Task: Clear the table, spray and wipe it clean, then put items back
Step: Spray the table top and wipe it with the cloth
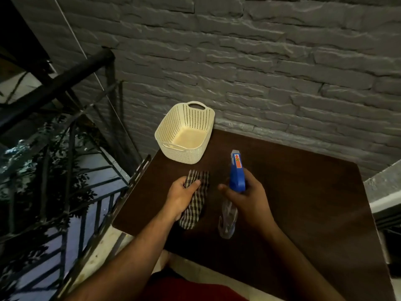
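A dark brown table (293,192) fills the lower right of the head view. My left hand (181,197) grips a checked cloth (194,205) above the table's left part. My right hand (249,198) holds a spray bottle (236,172) by its blue trigger head, nozzle pointing away from me toward the wall; its clear body hangs below my hand. A cream perforated basket (195,153) with nothing in it stands at the table's far left corner.
A grey stone-brick wall (260,72) runs right behind the table. A black metal railing (65,148) with foliage beyond it borders the left side. A pale ledge (384,187) juts in at the right edge.
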Motion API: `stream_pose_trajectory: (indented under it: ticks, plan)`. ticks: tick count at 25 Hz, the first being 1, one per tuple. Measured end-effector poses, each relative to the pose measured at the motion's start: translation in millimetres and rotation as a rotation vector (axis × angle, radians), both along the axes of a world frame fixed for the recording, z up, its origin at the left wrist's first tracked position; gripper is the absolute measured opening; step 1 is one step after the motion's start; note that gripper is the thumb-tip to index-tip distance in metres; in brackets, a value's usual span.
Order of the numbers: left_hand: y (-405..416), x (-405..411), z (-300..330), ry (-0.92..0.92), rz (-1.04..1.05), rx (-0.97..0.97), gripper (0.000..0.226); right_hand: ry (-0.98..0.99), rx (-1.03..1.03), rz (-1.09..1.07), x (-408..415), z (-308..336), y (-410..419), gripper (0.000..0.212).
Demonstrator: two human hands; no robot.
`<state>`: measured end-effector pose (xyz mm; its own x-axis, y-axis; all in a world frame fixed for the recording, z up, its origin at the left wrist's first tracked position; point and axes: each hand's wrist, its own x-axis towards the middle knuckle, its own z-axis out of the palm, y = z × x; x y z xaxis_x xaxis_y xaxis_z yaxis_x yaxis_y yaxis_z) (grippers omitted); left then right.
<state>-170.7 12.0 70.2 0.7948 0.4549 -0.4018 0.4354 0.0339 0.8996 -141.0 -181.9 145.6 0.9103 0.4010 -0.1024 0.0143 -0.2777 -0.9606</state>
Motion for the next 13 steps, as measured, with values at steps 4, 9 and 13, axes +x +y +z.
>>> stream_pose_trajectory:
  ticks: [4,9,13]
  plan:
    - [71.0,43.2,17.1,-0.039,-0.110,0.036,0.022,-0.031,0.015,-0.104,23.4,14.2,70.5,0.052]
    - [147.9,105.1,43.4,-0.099,-0.267,0.115,0.020,-0.085,0.020,-0.225,62.2,46.2,134.2,0.030]
    - [191.9,178.7,59.4,-0.175,-0.398,0.162,0.023,-0.159,0.000,-0.210,113.4,82.0,162.6,0.021]
